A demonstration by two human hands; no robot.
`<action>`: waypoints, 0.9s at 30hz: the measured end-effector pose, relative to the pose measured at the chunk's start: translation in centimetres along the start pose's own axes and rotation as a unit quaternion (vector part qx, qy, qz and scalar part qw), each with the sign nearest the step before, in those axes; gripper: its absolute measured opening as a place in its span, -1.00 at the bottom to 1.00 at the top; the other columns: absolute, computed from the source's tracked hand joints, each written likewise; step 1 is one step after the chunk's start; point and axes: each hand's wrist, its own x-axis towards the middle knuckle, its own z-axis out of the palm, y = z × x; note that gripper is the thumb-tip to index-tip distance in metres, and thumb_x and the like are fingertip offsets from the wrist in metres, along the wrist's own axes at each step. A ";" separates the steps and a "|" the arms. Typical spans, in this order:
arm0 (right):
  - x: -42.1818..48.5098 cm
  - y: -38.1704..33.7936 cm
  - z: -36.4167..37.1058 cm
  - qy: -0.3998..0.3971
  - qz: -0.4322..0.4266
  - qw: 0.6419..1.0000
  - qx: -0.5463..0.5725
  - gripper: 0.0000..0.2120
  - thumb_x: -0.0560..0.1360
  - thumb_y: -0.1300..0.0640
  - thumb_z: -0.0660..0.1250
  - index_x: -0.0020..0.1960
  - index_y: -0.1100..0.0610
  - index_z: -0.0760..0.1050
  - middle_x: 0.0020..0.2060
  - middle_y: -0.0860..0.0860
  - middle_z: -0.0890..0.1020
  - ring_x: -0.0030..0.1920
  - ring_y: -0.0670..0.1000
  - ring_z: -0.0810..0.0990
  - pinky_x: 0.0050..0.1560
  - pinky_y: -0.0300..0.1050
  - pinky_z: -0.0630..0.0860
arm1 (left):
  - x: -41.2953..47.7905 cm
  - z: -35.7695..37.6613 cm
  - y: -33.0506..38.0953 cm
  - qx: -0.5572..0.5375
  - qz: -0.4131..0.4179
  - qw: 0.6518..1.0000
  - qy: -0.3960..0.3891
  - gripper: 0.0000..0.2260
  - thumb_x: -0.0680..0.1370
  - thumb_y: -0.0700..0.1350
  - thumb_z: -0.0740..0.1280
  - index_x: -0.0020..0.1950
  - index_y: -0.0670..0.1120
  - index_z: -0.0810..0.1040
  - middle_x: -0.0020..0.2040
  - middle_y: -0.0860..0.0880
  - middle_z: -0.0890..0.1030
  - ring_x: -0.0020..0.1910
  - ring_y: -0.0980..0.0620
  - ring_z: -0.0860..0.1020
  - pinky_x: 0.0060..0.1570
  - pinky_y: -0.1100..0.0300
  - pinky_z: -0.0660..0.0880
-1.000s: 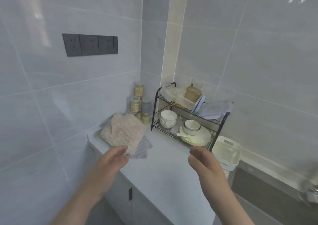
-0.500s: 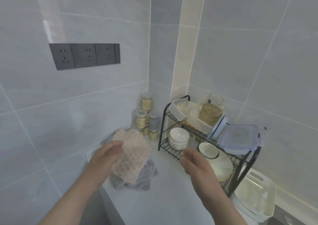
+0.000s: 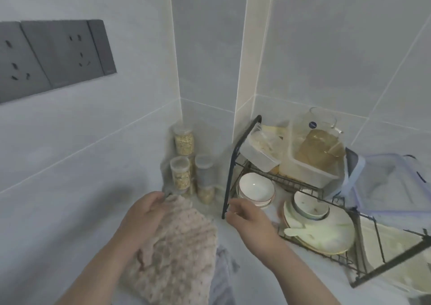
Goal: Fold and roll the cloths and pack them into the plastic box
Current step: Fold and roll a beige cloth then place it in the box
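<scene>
**Cloths left of the rack, box at its right end**

Head view. The black wire rack [image 3: 229, 176] stands on the counter [image 3: 245, 279] in the tiled corner. Its upper shelf holds a small tub [image 3: 258, 151] with pale contents, tilted. Beside that tub is a large tub [image 3: 310, 174] with a glass jug [image 3: 323, 139] of brownish stuff in it.

At the rack's right end lies the lidded plastic box [image 3: 387, 188], clear with a pale blue rim. What is in it is too blurred to tell.

The lower shelf carries stacked white bowls [image 3: 255, 188] at its left end. Further right are plates [image 3: 326, 237] with a bowl [image 3: 310, 205] and a spoon [image 3: 299, 230] on them.

Just left of the rack, jars [image 3: 184, 139] of grain are stacked in the corner. Nearer the camera on that side, the beige cloth [image 3: 182, 253] lies over a grey cloth [image 3: 224, 265].

The left hand [image 3: 144, 216] grips the beige cloth's far edge, fingers curled round it. The right hand [image 3: 249, 220] hovers just beside the rack's front left post, fingers loose and holding nothing. That post stands between this hand and the white bowls.
</scene>
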 end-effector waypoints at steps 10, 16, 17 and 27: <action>10.4 5.4 8.8 -0.012 0.068 0.984 -0.163 -0.64 0.59 0.15 0.16 0.37 0.08 0.44 0.27 0.02 0.53 -0.01 -0.01 0.55 -0.09 -0.24 0.45 | 9.0 1.9 -10.7 0.342 0.154 0.921 -0.108 -0.60 0.52 -0.18 0.24 0.37 -0.04 0.45 0.41 0.01 0.43 0.32 -0.09 0.44 0.31 0.09 0.33; 13.5 9.2 10.4 -0.084 0.000 0.934 -0.347 -0.59 0.60 0.07 0.13 0.43 0.10 0.35 0.31 0.11 0.48 0.30 0.15 0.45 0.30 -0.03 0.40 | 11.0 3.5 -12.7 0.439 0.168 0.872 -0.134 -0.42 0.51 0.01 0.19 0.53 0.06 0.13 0.52 0.08 0.21 0.41 -0.06 0.30 0.38 -0.03 0.21; 13.6 9.5 10.5 -0.073 -0.014 0.936 -0.343 -0.62 0.58 0.07 0.16 0.38 0.11 0.40 0.24 0.10 0.51 0.24 0.12 0.48 0.24 -0.08 0.43 | 11.1 3.6 -12.8 0.444 0.169 0.870 -0.130 -0.41 0.50 0.02 0.19 0.52 0.08 0.13 0.48 0.08 0.28 0.38 -0.06 0.33 0.36 0.00 0.24; 12.6 10.8 10.0 0.019 -0.126 0.977 -0.172 -0.88 0.48 0.12 0.37 -0.15 0.02 0.42 -0.34 -0.05 0.48 -0.43 -0.09 0.44 -0.48 -0.29 0.38 | 11.9 2.1 -14.1 0.392 0.296 0.871 -0.014 -0.80 0.27 0.14 0.38 -0.33 0.20 0.35 -0.31 0.18 0.45 -0.24 0.02 0.46 -0.21 0.07 0.42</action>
